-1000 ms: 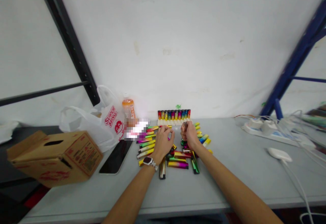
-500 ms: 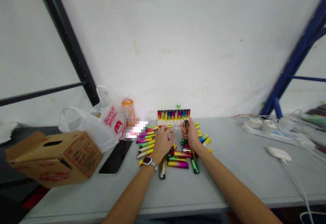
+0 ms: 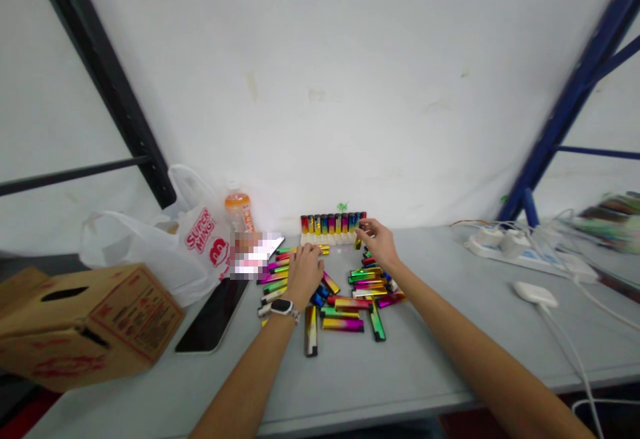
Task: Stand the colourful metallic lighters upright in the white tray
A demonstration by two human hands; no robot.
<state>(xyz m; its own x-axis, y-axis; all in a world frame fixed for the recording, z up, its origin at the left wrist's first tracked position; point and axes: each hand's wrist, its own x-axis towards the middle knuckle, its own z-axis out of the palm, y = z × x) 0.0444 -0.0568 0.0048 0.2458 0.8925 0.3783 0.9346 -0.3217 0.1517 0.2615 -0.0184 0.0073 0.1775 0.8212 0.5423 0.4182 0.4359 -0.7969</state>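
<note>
Several shiny multicoloured lighters (image 3: 350,304) lie scattered on the grey table (image 3: 440,359). More lighters stand upright in a row (image 3: 330,224) in a white holder against the wall. My right hand (image 3: 381,244) reaches to the right end of that row, its fingers pinched on a lighter there. My left hand (image 3: 305,271), with a watch (image 3: 281,307) on the wrist, rests on the left of the pile, fingers curled down onto a gold lighter (image 3: 323,249).
A cardboard box (image 3: 75,319), a white plastic bag (image 3: 160,246), an orange bottle (image 3: 237,206) and a dark phone (image 3: 213,316) sit at the left. A power strip (image 3: 520,252) and a white plug with cable (image 3: 535,292) lie at the right.
My right hand, which held a lighter upright over the pile, has moved forward to the right end of the standing row. My left hand has slid slightly forward.
</note>
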